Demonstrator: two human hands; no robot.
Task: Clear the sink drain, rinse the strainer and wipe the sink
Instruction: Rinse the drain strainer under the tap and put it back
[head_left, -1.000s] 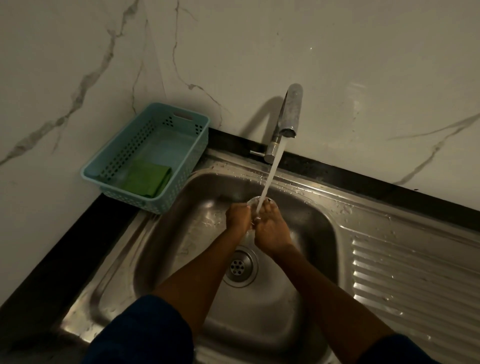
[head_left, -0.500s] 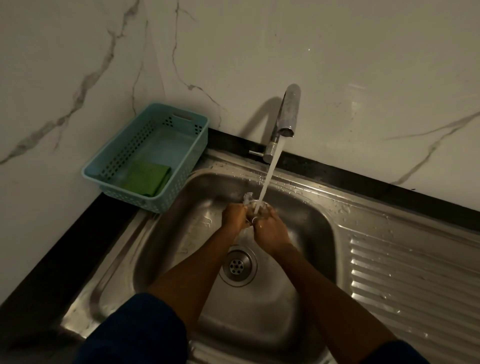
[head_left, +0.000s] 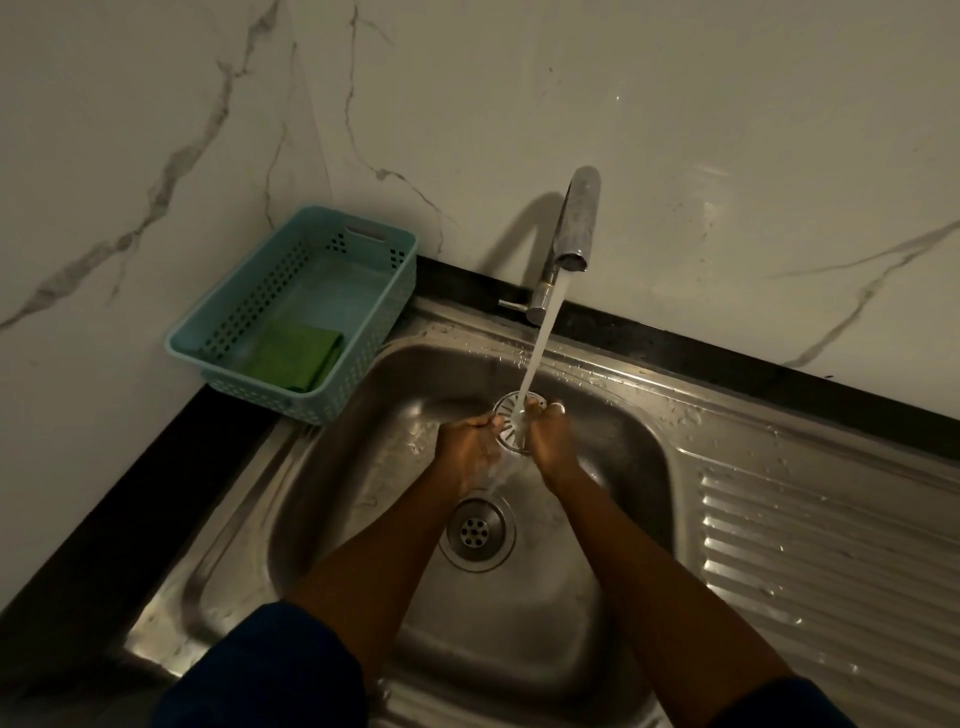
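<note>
Teal perforated basket (head_left: 363, 358); green cloth (head_left: 293, 356)

The scene is dim, with a warm, muted cast. The tap (head_left: 574, 223) beyond the hands throws a soft curved shadow onto the wall (head_left: 675, 104) to its left. Faint glare marks the wall above the right hand (head_left: 553, 441). Highlights glint on the draining ridges (head_left: 831, 561) right of the hands. Sleeves at the bottom edge are dark and soft. Straight edges bow slightly toward the frame borders.

Head-worn camera view, looking steeply down into a kitchen sink (head_left: 363, 467).
Only this one wide-angle view; it faces the marble wall (head_left: 675, 130) behind, close above both forearms.
</note>
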